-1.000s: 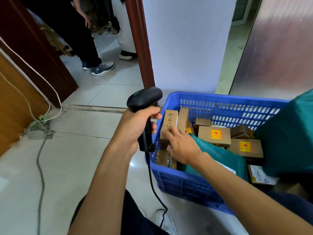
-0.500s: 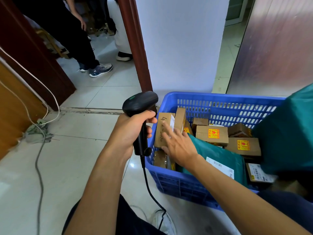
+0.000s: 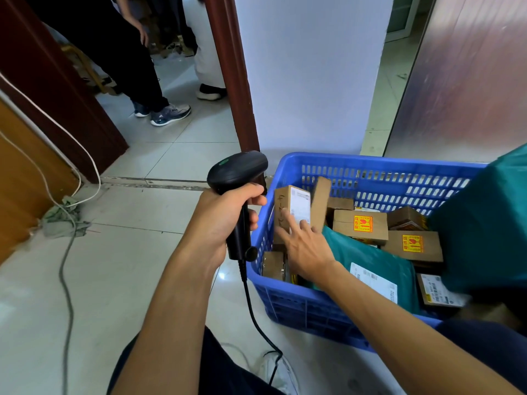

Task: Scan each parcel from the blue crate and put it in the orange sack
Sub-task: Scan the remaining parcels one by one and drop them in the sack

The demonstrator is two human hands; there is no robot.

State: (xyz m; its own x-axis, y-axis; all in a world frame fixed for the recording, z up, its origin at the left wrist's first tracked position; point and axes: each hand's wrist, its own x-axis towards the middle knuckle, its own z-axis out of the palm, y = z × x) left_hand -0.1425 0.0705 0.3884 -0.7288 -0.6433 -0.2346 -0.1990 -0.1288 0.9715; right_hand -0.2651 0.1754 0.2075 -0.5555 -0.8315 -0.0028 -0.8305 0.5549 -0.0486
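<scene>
Lap: dark trousers (image 3: 222, 366) at the bottom edge, a white shoe (image 3: 281, 369) just beside them on the tiled floor.
Cable: the scanner's black lead (image 3: 251, 306) drops from the handle and curls down by that shoe.
Left hand: left hand (image 3: 225, 218) wrapped tight round the handle of the black scanner (image 3: 238, 172), held upright just outside the crate's left wall, head pointing towards the crate.
Right hand: right hand (image 3: 308, 248) reaching into the crate, fingers straight and spread, laid on the upright parcel, thumb low on its front, forefinger on the white label. No curl round it that I can see.
Parcel: brown cardboard parcel (image 3: 286, 206) standing on end at the left end inside the crate, handwriting down its front face, a flat cardboard piece leaning just behind it.
Crate: blue crate (image 3: 370, 161) on the floor, packed with parcels.
Inside the crate: a teal mailer (image 3: 368, 258) with a white label under the right wrist; two brown boxes with yellow-and-red stickers (image 3: 360, 226) (image 3: 412, 246) beyond it; a labelled box (image 3: 436, 289) at the near right.
Right edge: a big teal bag (image 3: 484, 223) overhanging the crate's right end.
Floor, left: a grey cable (image 3: 64, 280) running past a crumpled rag (image 3: 64, 218).
Far: dark wooden doorframe (image 3: 233, 81); beyond it a person's legs in dark trousers (image 3: 134, 67) and another's in white (image 3: 206, 61).
</scene>
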